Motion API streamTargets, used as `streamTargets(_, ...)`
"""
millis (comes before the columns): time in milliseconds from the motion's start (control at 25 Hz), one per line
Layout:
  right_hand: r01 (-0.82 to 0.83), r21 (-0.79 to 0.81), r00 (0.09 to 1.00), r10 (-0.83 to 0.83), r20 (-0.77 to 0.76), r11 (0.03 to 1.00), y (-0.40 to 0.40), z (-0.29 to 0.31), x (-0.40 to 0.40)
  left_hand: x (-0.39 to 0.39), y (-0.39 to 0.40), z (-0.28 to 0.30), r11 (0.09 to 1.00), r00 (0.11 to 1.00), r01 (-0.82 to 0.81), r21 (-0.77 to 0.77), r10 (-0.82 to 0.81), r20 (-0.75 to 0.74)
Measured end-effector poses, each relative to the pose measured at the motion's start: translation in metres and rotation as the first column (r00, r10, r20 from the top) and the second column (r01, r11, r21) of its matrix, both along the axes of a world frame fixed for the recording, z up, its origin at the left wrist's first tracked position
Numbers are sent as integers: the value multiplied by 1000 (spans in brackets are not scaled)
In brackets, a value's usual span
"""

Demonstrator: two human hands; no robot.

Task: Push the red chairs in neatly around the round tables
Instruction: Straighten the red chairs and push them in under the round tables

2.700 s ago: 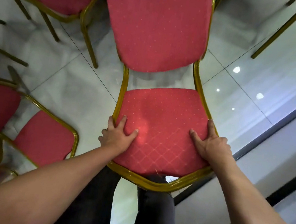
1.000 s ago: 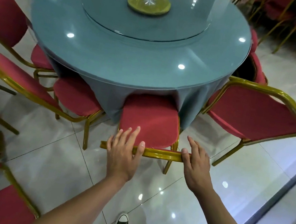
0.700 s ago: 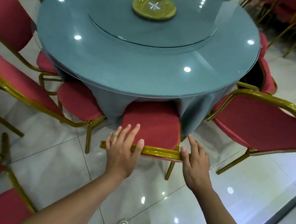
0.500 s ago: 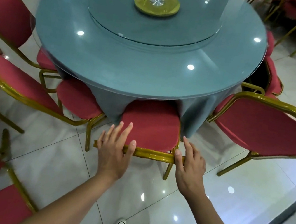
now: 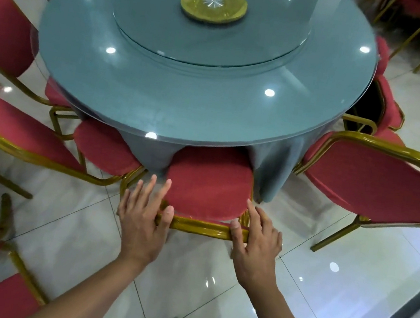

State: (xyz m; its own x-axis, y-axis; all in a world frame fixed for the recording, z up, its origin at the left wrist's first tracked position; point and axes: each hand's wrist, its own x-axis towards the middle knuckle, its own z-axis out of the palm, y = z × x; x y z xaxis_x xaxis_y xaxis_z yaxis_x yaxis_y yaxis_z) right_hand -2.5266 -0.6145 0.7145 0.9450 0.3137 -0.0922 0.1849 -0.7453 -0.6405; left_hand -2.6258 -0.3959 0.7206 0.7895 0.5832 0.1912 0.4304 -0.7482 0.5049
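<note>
Red chair (image 5: 207, 186) now upright with seat tucked under round table (image 5: 188, 78) edge, no longer tipped toward viewer, left hand (image 5: 142, 219) and right hand (image 5: 259, 242) moved from seat cushion to gold top rail (image 5: 201, 226), fingers extended.

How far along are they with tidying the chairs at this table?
Done: the chair to the left has its seat tucked under the table. In hand: both hands, left and right, rest on the top rail of the middle chair, nearly in. Left: the chair on the right stands angled, off the table.

One round table (image 5: 200, 88), two hands (image 5: 142, 219), and at least eight red chairs (image 5: 207, 188).
</note>
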Motion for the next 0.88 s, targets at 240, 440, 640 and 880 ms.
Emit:
streamTargets(240,-58,-59,997,55,-55,997,-13,6,1,-4,-7,9,997,987,42,-69,-52,-154)
streamTargets(440,-133,-123,984,116,-136,983,-17,25,4,-4,0,32,985,927,73,-154,-124,-354)
streamTargets(640,-52,-92,999,50,-13,994,-42,54,9,14,-16,61,973,937,143,-180,-192,-291)
streamTargets(880,98,-83,994,-93,52,992,-114,83,28,62,-75,80,928,900,319,-193,-361,-244)
